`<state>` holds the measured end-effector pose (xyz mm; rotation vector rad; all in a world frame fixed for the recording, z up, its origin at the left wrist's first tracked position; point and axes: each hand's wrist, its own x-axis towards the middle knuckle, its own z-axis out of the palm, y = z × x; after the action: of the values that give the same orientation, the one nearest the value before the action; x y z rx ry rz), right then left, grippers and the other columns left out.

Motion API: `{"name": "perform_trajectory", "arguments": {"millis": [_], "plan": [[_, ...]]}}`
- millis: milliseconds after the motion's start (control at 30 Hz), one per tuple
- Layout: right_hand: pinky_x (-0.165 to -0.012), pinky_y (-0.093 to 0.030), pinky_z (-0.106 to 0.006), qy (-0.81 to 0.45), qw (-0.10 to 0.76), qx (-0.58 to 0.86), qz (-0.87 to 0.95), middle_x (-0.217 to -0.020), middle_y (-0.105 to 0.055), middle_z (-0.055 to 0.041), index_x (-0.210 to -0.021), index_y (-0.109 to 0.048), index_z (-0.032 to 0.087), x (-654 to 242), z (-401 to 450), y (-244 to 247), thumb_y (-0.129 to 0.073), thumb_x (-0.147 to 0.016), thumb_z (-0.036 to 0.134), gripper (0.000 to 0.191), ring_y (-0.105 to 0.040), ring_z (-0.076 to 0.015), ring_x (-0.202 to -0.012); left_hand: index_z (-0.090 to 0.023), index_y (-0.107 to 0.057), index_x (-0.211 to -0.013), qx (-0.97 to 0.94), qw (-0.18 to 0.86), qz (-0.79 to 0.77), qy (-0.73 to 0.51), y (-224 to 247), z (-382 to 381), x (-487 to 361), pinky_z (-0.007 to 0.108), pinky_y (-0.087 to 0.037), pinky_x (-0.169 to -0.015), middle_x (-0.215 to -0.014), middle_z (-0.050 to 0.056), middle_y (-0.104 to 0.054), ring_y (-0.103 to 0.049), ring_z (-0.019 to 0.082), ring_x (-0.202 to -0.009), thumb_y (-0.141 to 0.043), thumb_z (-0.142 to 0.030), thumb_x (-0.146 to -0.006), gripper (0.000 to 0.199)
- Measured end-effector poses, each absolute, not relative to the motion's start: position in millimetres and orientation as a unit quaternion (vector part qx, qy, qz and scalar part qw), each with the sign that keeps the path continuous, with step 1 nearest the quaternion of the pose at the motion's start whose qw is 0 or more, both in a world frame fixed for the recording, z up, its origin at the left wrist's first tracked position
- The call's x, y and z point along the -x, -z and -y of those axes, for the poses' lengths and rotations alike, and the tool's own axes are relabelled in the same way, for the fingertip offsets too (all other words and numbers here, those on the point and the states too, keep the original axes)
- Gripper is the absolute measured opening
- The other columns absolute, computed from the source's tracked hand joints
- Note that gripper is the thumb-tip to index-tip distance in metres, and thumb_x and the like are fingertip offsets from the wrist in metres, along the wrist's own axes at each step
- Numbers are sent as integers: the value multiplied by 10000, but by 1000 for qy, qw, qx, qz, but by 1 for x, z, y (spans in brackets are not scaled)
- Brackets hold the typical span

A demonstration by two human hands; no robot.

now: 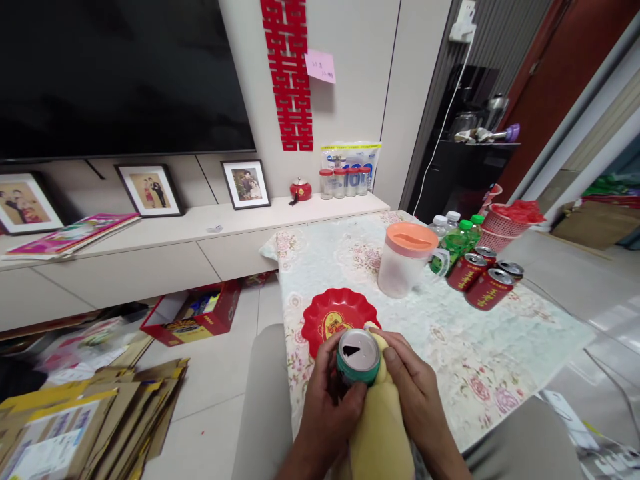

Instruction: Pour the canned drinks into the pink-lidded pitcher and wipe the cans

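My left hand (333,403) is wrapped round a green drinks can (359,360), held upright with its opened silver top facing me. Closed on a soft yellow cloth (383,427), my right hand (413,380) presses it against the can's right side. The cloth hangs down toward my lap. Just beyond the can, a red scalloped plate (320,310) lies on the table, partly hidden by my hands and the can.
A jug with an orange lid (403,263) stands on the flowered tablecloth (440,347). To its right are several red cans (489,290), green-capped bottles (457,240) and pink baskets (503,223). Flattened cardboard (120,407) and a red box (200,310) lie on the floor at left.
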<state>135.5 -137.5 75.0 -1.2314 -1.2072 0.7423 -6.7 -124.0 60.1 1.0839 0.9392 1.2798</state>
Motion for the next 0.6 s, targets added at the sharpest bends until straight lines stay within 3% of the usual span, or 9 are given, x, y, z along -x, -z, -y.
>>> {"name": "perform_trajectory", "arguments": {"millis": [233, 433, 600], "plan": [[-946, -541, -330, -385, 535, 521, 543, -1166, -748, -109, -1156, -780, 217, -138, 136, -66, -530, -1018, 463, 377, -693, -239, -1084, -229, -572, -1225, -459, 584, -381, -550, -47, 124, 12, 353, -587, -981, -1209, 80, -718, -703, 264, -1129, -792, -121, -634, 640], [-845, -554, -276, -329, 504, 542, 586, -1039, -751, -92, -1150, -772, 214, -138, 146, -61, -538, -1023, 398, 324, -701, -197, -951, -225, -618, -1248, -498, 508, -434, -553, -45, 117, 15, 366, -530, -1072, -1270, 82, -664, -650, 254, -1212, -714, -108, -675, 592], [-911, -543, -224, -267, 538, 529, 599, -1144, -733, -60, -1275, -718, 294, -136, 155, -72, -544, -1027, 299, 303, -696, -164, -1054, -203, -629, -1304, -519, 495, -438, -542, -41, 116, 15, 408, -529, -1093, -1279, 111, -654, -639, 285, -1245, -678, -111, -683, 630]]}}
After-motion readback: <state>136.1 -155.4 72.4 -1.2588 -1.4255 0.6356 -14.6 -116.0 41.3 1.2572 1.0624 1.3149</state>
